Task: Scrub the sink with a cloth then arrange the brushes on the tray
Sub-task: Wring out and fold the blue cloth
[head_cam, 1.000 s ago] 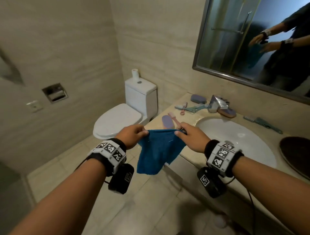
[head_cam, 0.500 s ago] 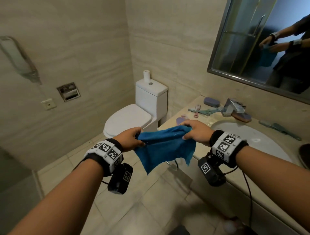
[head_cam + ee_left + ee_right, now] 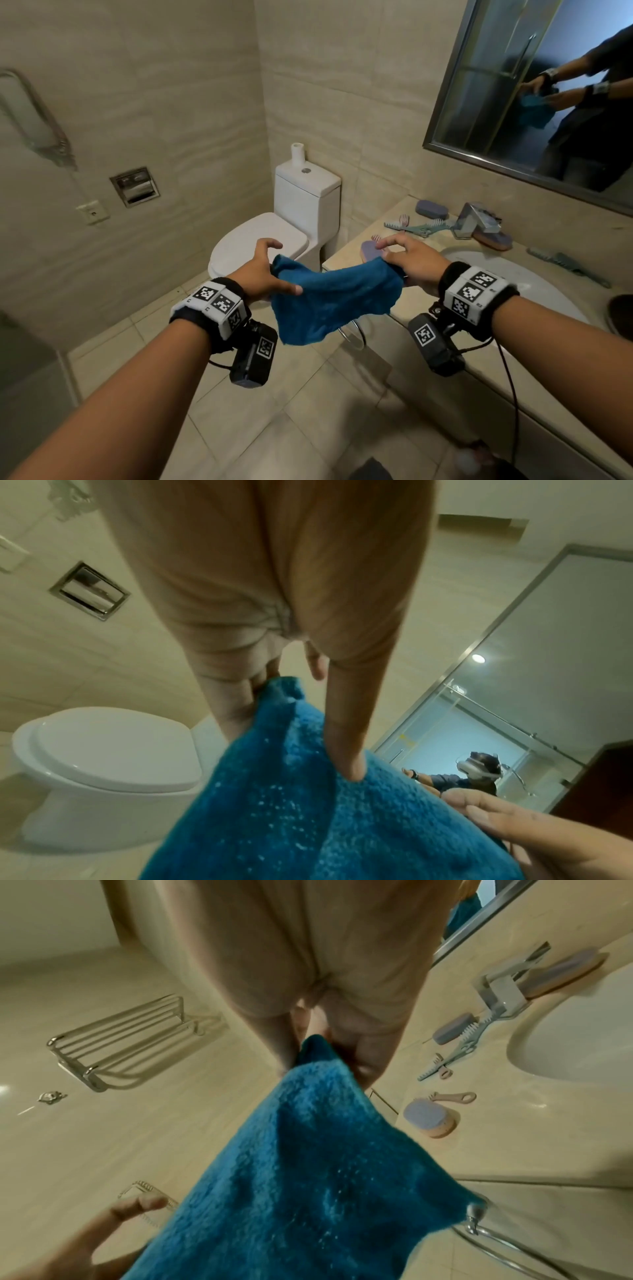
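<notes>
A blue cloth hangs stretched between my two hands in front of the counter's left end. My left hand holds its left end, the thumb lying on top of the cloth. My right hand pinches the other corner of the cloth, its upper fingers lifted. The white sink lies to the right of my right hand. Several brushes lie on the counter: a purple oval one, teal ones, another purple one and a teal one. A dark tray shows at the right edge.
A faucet stands behind the sink with a brush beside it. The toilet is just beyond my left hand. A towel ring hangs under the counter edge. A mirror covers the wall above.
My hands have moved apart and shifted their grip on the cloth. It was hanging from its top edge and is now stretched between them, with my upper fingers lifted off it.
</notes>
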A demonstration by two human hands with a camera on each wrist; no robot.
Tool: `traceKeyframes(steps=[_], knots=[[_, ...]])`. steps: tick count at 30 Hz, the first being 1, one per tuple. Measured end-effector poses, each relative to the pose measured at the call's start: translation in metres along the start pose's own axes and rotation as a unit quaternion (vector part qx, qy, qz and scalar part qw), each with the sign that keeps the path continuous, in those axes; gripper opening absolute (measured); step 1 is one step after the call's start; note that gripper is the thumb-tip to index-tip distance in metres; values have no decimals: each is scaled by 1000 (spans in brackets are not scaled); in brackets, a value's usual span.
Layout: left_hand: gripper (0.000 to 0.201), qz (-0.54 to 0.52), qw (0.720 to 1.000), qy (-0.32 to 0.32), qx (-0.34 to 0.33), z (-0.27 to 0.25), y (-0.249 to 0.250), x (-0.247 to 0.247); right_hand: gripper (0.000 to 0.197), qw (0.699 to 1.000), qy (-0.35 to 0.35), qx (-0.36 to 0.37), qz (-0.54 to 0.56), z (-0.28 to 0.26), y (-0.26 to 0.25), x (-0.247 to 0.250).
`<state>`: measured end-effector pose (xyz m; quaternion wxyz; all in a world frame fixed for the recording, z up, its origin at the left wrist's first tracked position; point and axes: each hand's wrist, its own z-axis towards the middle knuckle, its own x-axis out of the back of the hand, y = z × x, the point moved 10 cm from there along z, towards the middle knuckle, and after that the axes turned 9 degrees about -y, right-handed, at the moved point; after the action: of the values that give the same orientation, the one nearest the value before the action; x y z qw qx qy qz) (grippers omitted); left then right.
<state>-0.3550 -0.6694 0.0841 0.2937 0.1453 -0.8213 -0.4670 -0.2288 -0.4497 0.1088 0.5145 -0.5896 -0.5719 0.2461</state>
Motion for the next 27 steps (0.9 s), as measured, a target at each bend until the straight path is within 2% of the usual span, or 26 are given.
traceKeyframes(steps=[3,4,7,9,11,14,18,22,25,27], knots=[[33,99,994,-20,-42,1,11,-1,17,999,-30,15,16,-1,-6,-6],[28,123,991,-21,-54,1,14,-1,18,998,-52,20,21,-2,-7,-10],[29,158,986,-8,-47,1,15,3,44,995,-90,29,-13,-2,-12,-18],[39,192,981,-6,-27,2,11,6,53,994,-69,34,-75,-1,-16,-12],[41,228,973,12,-26,3,11,11,48,985,-41,45,-161,-2,-23,-7],[25,255,964,54,-44,4,18,18,29,958,-10,62,-281,-1,-30,-6],[15,274,958,68,-59,3,22,22,19,931,13,57,-360,-1,-33,-6],[14,276,958,61,-42,-1,19,23,17,953,40,66,-294,-2,-36,0],[16,199,978,60,-28,-4,12,24,19,977,62,41,-201,1,-25,5],[16,156,985,73,-29,-9,11,22,23,981,86,22,-171,0,-21,5]])
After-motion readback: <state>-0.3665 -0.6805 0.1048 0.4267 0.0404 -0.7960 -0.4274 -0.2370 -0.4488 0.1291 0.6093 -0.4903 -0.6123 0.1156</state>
